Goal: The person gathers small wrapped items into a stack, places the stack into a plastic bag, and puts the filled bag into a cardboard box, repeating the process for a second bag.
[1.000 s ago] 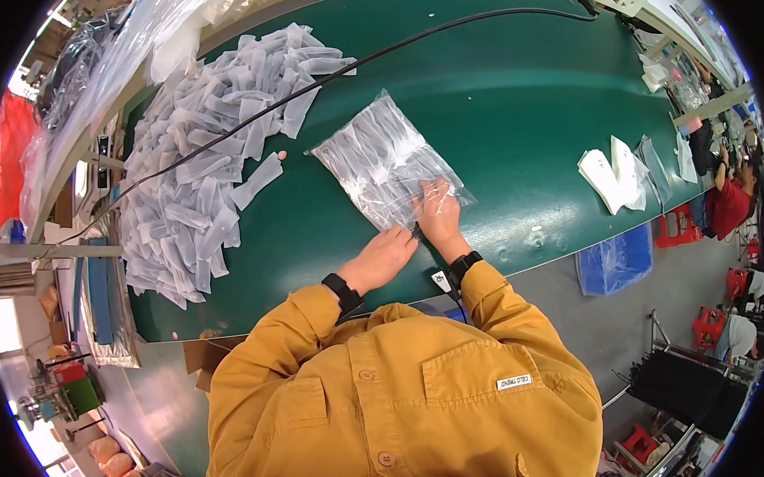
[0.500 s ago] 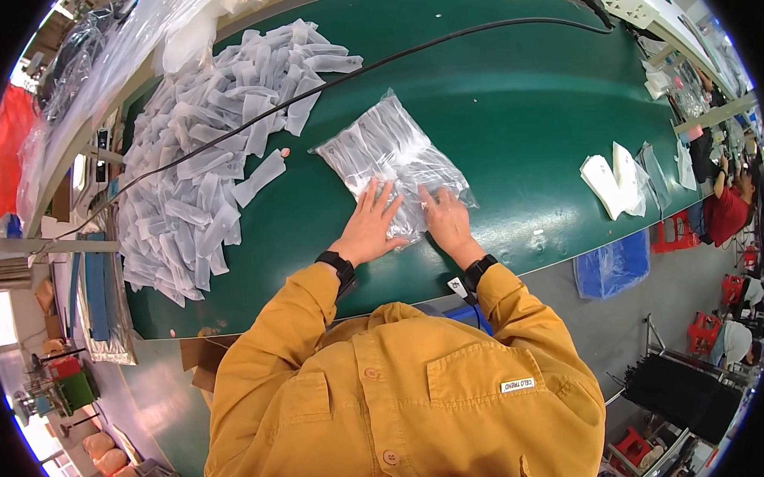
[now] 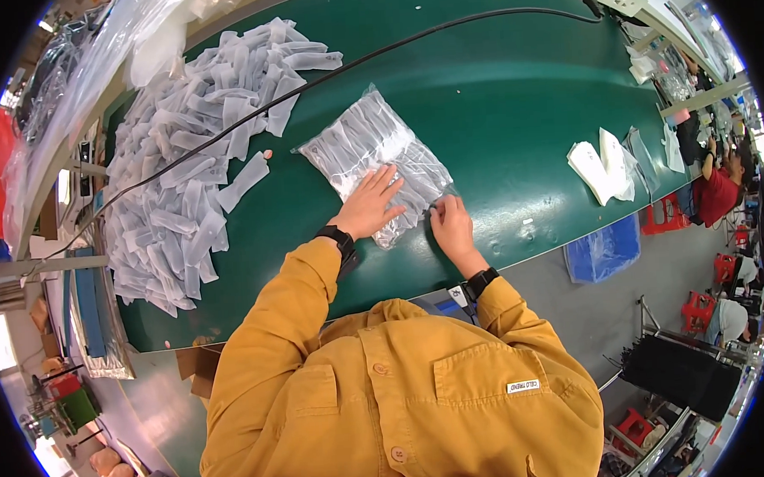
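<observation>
L hand (image 3: 370, 207) is lying flat, fingers spread, pinning the clear plastic bag of white strips (image 3: 377, 158) near the green table's (image 3: 512, 88) front edge, while R hand (image 3: 452, 227), fingers curled, is pinching its corner, prob. to seal it.

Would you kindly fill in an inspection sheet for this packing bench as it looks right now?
Surface: green table, bare around the middle.
Job's things: clear plastic bag packed with pale strips, lying flat near the front edge.
Clutter: large heap of translucent white sleeves at the left; white folded pieces at the right.
Hands: left hand pressed flat on the bag; right hand at the bag's near corner.
Cables: black cable running across the table and over the heap.
Surroundings: blue crate and red stools on the floor; other people working at the right.
</observation>
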Tool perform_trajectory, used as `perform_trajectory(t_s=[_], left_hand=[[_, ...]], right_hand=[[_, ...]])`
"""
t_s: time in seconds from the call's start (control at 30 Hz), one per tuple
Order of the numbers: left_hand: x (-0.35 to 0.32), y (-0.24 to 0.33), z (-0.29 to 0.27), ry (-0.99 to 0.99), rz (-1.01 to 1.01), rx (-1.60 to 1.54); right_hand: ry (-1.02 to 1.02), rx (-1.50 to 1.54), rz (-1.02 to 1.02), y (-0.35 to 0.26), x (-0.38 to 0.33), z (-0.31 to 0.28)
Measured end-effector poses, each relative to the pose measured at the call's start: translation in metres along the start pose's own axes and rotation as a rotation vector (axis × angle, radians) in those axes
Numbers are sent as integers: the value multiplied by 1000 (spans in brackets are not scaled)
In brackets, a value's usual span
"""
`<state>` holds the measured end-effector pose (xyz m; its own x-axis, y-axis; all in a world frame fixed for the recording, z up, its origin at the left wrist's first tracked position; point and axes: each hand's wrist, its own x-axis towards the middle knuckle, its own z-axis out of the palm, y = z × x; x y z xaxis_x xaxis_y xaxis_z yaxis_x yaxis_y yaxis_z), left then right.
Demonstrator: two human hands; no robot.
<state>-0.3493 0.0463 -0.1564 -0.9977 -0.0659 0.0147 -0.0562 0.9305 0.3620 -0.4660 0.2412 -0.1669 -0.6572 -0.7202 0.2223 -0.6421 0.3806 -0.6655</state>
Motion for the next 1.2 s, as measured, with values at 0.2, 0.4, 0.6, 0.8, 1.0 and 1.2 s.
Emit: perform_trajectory(t_s=[0.2,0.4,0.6,0.8,1.0,1.2], left_hand=[[2,9,-8,-17,23,-82],[-24,47,-18,83,-4,-60],[-53,56,8,208,-165,-284],[-43,63,5,307,-51,-507],[-46,70,10,383,-138,-629],[-66,40,-24,337,-111,-426]], right_hand=[[81,-26,-120,26,23,36],[-163,244,55,11,-5,2],[-378,246,-77,-19,-12,10],[-109,73,-151,-6,9,49],[-285,90,-269,-2,-14,56],[-410,-37,-277,0,10,70]])
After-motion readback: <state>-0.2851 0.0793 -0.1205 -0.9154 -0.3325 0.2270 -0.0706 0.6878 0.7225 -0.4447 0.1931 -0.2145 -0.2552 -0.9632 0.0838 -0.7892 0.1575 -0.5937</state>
